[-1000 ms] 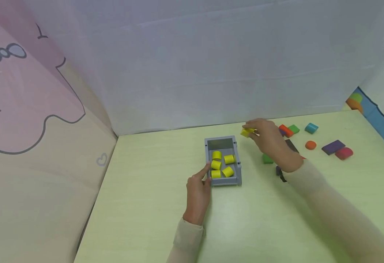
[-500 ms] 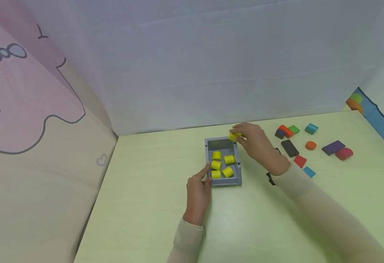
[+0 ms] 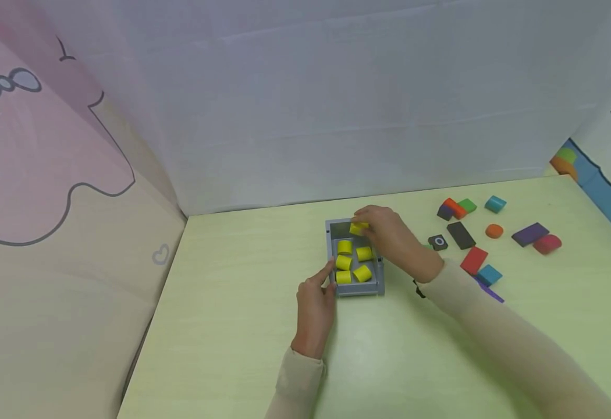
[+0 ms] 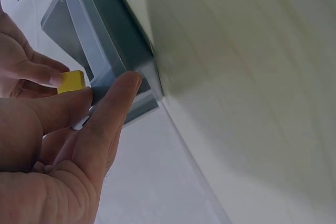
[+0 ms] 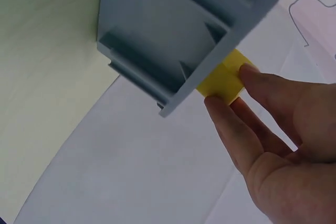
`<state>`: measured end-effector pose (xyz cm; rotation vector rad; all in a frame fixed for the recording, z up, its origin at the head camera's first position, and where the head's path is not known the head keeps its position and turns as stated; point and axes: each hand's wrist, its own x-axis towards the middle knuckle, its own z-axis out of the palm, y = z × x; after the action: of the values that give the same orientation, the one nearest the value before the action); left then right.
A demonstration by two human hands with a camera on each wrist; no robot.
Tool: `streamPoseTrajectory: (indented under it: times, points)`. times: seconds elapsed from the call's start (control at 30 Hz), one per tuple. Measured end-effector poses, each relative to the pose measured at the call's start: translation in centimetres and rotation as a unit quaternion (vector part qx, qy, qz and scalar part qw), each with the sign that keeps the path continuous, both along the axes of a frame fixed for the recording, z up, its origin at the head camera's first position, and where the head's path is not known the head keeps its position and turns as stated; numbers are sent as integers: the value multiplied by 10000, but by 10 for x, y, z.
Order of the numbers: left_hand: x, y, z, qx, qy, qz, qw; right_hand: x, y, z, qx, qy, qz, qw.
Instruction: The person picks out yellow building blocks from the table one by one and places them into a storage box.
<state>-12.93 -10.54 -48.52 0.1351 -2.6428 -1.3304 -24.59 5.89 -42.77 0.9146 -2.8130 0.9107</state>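
Note:
A grey open-topped box [image 3: 358, 288] stands on the table with several short, round-sided yellow blocks [image 3: 362, 273] inside. My right hand [image 3: 397, 241] pinches a yellow block [image 3: 359, 228] between thumb and fingers, over the box's far end. The right wrist view shows this yellow block [image 5: 223, 80] partly behind the box rim. My left hand [image 3: 316, 311] holds the box's left wall near its front corner with thumb and forefinger. In the left wrist view those fingers [image 4: 113, 98] touch the grey wall [image 4: 126, 35].
To the right lie loose coloured blocks: a red one [image 3: 475, 260], a blue one [image 3: 489, 274], a black one [image 3: 461, 235], an orange one [image 3: 494, 231], a purple one [image 3: 530, 234] and others. A patterned cloth wall [image 3: 305, 116] rises behind the table.
My right hand has carried the yellow block leftward from beside the box, then down over its far end. The left hand and the box have stayed in place.

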Motion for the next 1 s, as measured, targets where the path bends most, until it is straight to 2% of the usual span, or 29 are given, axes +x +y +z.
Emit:
streamPoseTrajectory:
  times: [0.17,0.5,0.7,0.87,1.0]
  points:
    - [0,-1,1,-25,5,-26,10000,0,-6,-2,111,-254,115,9996]
    - [-1,0,1,-18,-138,29,9999,-1,-12,-12,392,-23,252,9989]
    - [0,1,1,11,-78,18,10000,-1,-14,-13,541,135,264,9981]
    - [0,1,1,-8,16,-27,10000,0,-19,-10,935,65,266,9952]
    - [0,0,1,-3,65,0,10000,-1,-23,-11,1314,181,304,9907]
